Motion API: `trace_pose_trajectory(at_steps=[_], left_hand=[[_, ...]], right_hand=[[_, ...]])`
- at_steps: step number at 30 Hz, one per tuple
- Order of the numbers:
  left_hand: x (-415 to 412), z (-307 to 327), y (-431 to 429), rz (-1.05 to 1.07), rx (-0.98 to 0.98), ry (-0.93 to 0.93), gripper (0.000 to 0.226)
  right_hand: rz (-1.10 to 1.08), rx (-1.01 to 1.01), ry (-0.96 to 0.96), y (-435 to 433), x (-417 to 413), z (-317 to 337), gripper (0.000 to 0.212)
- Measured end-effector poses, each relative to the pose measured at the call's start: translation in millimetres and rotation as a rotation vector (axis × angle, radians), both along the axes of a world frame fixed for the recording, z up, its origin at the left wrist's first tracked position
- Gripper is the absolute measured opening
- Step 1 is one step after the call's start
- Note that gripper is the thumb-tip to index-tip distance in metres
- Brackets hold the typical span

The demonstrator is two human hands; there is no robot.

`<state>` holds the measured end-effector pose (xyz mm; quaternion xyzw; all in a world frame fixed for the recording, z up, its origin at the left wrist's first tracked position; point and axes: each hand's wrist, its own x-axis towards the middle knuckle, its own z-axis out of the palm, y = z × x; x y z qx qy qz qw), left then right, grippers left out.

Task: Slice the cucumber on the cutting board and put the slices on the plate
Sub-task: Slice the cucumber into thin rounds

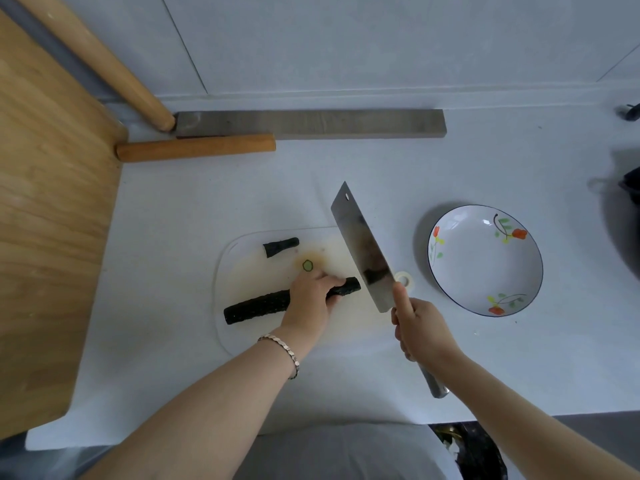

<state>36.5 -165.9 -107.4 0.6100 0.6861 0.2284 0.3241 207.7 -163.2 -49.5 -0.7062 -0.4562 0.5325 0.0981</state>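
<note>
A dark green cucumber (256,304) lies across the white cutting board (242,271). My left hand (310,297) grips it near its right, cut end. A cut-off end piece (280,247) and one thin slice (307,265) lie on the board behind my hand. My right hand (417,329) holds the handle of a cleaver (362,249), whose broad blade is raised just right of the cucumber's cut end. The white plate with a flower pattern (485,260) stands to the right of the board and holds nothing.
A large wooden board (48,216) lies on the left of the white counter. A wooden rolling pin (195,148) and a grey bar (311,123) lie at the back. A dark pot (628,216) sits at the right edge.
</note>
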Motion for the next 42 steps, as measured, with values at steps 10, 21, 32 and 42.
trace_pose_trajectory(at_steps=[10, 21, 32, 42], left_hand=[[1.4, -1.0, 0.1, -0.021, 0.015, 0.028, 0.029], [-7.0, 0.6, -5.9, -0.015, 0.035, 0.111, 0.028], [-3.7, 1.6, -4.3, 0.076, 0.022, 0.008, 0.020], [-5.4, 0.8, -3.7, 0.037, -0.008, 0.044, 0.017]], right_hand=[[0.099, -0.003, -0.080, -1.6, -4.1, -5.0, 0.054], [-0.021, -0.021, -0.028, -5.0, -7.7, -19.6, 0.055], [0.096, 0.008, -0.066, -3.0, -4.0, -3.5, 0.054], [0.116, 0.026, -0.148, -5.8, -18.6, -18.2, 0.053]])
